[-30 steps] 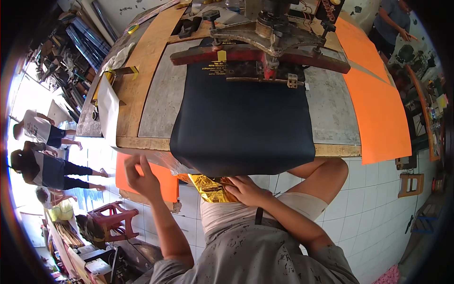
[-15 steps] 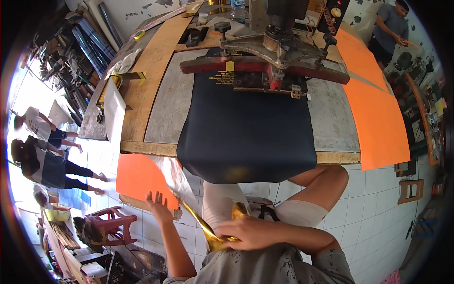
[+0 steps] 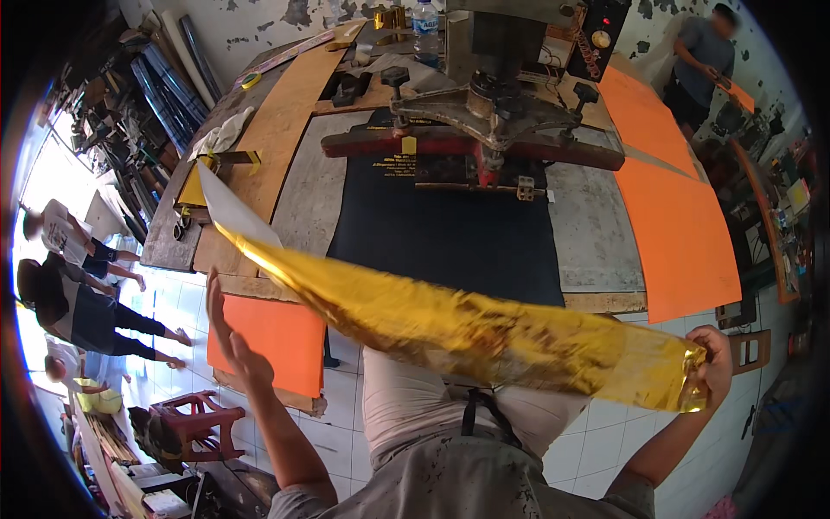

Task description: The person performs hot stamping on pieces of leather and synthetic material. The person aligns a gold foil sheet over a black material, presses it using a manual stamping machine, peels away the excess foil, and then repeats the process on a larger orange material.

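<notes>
A long strip of gold foil (image 3: 484, 333) stretches across in front of me, over the table's near edge and my lap. Its right end is gripped in my right hand (image 3: 714, 363), with the fingers curled round it. Toward the far left the strip narrows and twists, showing a pale underside. My left hand (image 3: 244, 353) is raised beside the strip's left part, fingers straight, holding nothing. Behind the foil a black sheet (image 3: 432, 233) lies on the grey board, partly covered by the foil. Gold print shows on its far part, under the press (image 3: 484, 151).
Orange sheets (image 3: 670, 225) lie along the table's right side, and an orange stack (image 3: 264, 346) is below its left front. A red stool (image 3: 194, 424) stands at left. A water bottle (image 3: 424, 33) is at the back. One person (image 3: 702, 65) stands far right; several are at left.
My right hand has swung from my lap far out to the right, spreading the gold foil wide. The left hand has shifted left and slightly up.
</notes>
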A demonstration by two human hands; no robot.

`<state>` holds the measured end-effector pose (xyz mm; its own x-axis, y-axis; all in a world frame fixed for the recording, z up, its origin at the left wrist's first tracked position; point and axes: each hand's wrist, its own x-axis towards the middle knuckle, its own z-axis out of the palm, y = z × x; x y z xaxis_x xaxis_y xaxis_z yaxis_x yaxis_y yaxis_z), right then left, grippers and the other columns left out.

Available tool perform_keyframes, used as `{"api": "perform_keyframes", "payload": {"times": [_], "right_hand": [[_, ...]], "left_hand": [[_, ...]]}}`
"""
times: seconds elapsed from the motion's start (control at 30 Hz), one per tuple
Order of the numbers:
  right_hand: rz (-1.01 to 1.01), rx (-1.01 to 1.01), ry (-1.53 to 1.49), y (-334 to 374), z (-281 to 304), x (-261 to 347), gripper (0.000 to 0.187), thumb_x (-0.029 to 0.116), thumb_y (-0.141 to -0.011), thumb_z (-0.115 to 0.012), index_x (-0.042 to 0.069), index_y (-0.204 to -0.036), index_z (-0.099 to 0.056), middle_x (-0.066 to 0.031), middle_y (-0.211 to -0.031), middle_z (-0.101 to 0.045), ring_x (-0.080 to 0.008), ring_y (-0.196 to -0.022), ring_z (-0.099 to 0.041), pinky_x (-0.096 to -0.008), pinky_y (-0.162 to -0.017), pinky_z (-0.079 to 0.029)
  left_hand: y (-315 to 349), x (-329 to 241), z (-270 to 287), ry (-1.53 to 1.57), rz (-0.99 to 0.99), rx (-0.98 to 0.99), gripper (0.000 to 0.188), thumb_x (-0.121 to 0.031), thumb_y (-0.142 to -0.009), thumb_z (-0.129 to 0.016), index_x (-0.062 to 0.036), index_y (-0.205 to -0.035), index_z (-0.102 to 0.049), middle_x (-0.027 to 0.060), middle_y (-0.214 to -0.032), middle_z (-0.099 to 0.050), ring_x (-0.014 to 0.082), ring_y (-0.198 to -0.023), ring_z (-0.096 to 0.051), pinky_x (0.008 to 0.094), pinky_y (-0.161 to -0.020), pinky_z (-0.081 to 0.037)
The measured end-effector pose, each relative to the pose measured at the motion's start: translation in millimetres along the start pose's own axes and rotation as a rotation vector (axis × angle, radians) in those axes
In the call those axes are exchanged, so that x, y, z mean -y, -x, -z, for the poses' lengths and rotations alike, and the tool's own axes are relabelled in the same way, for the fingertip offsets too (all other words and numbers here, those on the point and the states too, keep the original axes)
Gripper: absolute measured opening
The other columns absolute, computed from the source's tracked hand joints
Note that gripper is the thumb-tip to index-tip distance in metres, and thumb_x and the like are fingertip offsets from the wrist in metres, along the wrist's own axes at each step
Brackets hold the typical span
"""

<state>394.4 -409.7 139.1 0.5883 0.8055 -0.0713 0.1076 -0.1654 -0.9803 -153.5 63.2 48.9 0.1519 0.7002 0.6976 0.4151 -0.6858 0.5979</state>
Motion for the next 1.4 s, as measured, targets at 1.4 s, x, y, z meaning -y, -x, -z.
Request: {"api": "perform_keyframes", "payload": {"times": [1.4], "right_hand": [[-0.244, -0.522, 1.517, -331, 134, -37, 0.028, 0.035, -0.093, -0.084, 0.012, -0.092, -0.068, -0.0066, -0.092, -0.068, -0.0290, -0.099, -0.067, -0.0515, -0.109, -0.036]], "left_hand": [[-166, 57, -140, -0.310, -0.147, 0.875, 0.067, -0.032, -0.107, -0.043, 0.0003, -0.165, -0.035, 0.0188, -0.173, -0.033, 0.0365, -0.162, -0.025, 0.0483, -0.133, -0.017]]}}
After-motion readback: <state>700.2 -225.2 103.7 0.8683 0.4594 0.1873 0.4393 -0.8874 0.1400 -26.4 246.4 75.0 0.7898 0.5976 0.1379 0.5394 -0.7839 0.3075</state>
